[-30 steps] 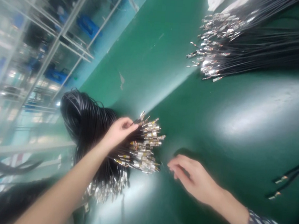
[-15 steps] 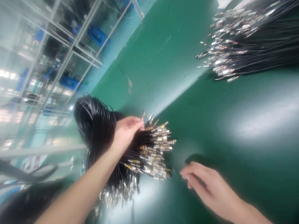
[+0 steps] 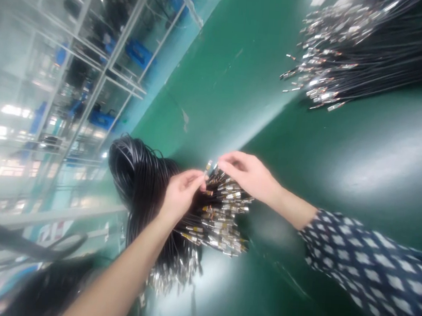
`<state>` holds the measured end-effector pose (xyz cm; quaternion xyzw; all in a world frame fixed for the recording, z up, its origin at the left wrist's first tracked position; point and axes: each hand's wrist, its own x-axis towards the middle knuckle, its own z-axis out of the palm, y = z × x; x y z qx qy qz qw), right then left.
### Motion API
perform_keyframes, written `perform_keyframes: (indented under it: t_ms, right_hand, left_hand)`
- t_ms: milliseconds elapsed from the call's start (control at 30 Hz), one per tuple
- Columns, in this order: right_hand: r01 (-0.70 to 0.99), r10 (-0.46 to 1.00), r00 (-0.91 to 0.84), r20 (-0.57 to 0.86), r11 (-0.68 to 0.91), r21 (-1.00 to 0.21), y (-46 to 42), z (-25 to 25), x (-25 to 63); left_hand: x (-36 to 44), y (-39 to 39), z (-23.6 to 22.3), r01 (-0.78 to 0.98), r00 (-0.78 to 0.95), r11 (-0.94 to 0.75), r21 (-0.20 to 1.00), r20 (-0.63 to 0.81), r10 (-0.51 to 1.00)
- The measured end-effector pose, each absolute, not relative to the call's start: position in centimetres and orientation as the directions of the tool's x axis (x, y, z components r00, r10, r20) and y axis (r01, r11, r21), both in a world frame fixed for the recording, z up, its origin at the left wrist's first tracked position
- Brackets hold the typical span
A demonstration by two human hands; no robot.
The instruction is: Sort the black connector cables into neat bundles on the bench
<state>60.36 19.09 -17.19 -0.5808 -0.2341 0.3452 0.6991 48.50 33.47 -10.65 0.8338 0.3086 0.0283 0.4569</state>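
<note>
A thick coiled bundle of black cables (image 3: 151, 177) lies on the green table, its many metal-tipped ends (image 3: 224, 222) fanned out to the right. My left hand (image 3: 182, 192) rests over the bundle's upper part, thumb and fingers pinched on a single cable whose shiny end with a yellowish band (image 3: 208, 167) sticks up past the fingertips. Close to that tip, my right hand (image 3: 244, 170) comes in from the right with its fingertips together. Whether anything sits between those fingers is too small and blurred to make out.
Another spread of black cables with metal ends (image 3: 322, 84) lies at the upper right. More metal-tipped ends (image 3: 176, 272) hang below the main bundle. Past the table's left edge stands metal racking (image 3: 104, 76) with blue items.
My left hand has raised one cable end out of the bundle. My right hand has moved up and left from the table to beside that tip. The whole view has shifted somewhat.
</note>
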Motion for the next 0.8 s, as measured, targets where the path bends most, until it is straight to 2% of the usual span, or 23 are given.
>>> perform_keyframes:
  t_ms: [100,200,400,567,667,800]
  right_hand:
    - [-0.301,0.764,0.642,-0.062,0.177,-0.937,21.8,-17.6,60.4]
    - [-0.32,0.751,0.659,-0.044,0.227,-0.92,22.7,-18.3,60.0]
    - [-0.328,0.775,0.63,0.05,0.323,-0.888,22.2,-18.7,60.2]
    - [-0.426,0.829,0.537,0.153,0.424,-0.799,21.9,-18.4,60.7]
    - [-0.501,0.856,0.487,0.175,0.437,-0.747,21.9,-18.5,60.8]
    - [-0.528,0.859,0.495,0.129,0.415,-0.741,22.0,-18.8,60.5]
  left_hand:
    - [48.4,33.6,-10.7,0.496,0.811,-0.39,0.776,-0.254,0.527]
    - [48.6,33.5,-10.6,0.506,0.814,-0.364,0.782,-0.294,0.501]
    - [50.7,33.5,-10.1,0.523,0.781,-0.164,0.836,-0.393,0.486]
    - [51.8,34.0,-10.2,0.581,0.747,0.016,0.814,-0.54,0.388]
    - [51.8,34.1,-10.2,0.59,0.743,0.025,0.807,-0.556,0.372]
    - [51.6,33.7,-10.4,0.571,0.758,-0.022,0.821,-0.517,0.397]
